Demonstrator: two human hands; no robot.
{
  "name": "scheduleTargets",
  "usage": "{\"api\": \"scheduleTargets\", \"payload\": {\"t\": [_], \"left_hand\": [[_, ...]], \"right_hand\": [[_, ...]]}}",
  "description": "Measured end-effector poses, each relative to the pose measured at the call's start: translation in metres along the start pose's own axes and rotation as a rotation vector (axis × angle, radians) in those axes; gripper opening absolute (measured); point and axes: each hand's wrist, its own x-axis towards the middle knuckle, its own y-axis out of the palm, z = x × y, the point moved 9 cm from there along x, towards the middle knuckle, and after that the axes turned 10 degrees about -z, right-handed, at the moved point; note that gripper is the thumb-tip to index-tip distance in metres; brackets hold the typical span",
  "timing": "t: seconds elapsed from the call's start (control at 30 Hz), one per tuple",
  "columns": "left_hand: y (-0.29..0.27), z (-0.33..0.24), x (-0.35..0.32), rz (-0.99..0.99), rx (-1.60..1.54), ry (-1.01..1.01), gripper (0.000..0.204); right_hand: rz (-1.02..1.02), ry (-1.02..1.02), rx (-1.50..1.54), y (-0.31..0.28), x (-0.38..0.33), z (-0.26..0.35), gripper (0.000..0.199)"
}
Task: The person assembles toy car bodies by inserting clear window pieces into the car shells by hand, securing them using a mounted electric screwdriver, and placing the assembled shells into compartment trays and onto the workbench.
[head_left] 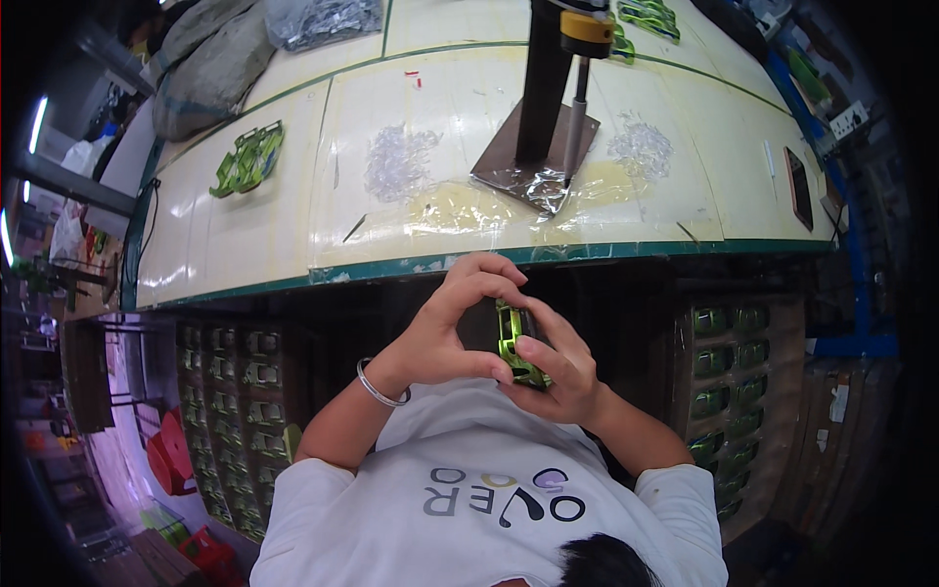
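Between my two hands, in front of my chest and just off the table's near edge, is a small shiny green toy car body (508, 328). My left hand (445, 328) curves round its left side, thumb at the near end and fingers at the far end. My right hand (559, 364) grips it from the right, with the thumb on top and fingers partly hidden behind. Beyond my hands, a driver tool (575, 127) hangs tip down over the brown base plate (499, 166) of a dark upright stand.
Small clear plastic pieces lie in a left pile (399, 161) and a right pile (641, 149). Green car bodies (246, 159) sit at the table's left. A phone (799, 189) lies at the right edge. Left box (230, 416) and right box (726, 386) beside me hold rows of green car bodies.
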Motion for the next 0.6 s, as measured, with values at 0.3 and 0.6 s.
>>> {"api": "scheduleTargets", "payload": {"t": [0.3,0.6], "left_hand": [[0.047,0.059,-0.004,-0.149,-0.795,-0.579,0.112],[0.038,0.049,0.046,-0.197,-0.718,-0.581,0.102]], "right_hand": [[-0.592,1.062,1.195,0.000,-0.031,-0.081,0.050],[-0.648,1.210,1.390,0.002,0.014,-0.093,0.055]]}}
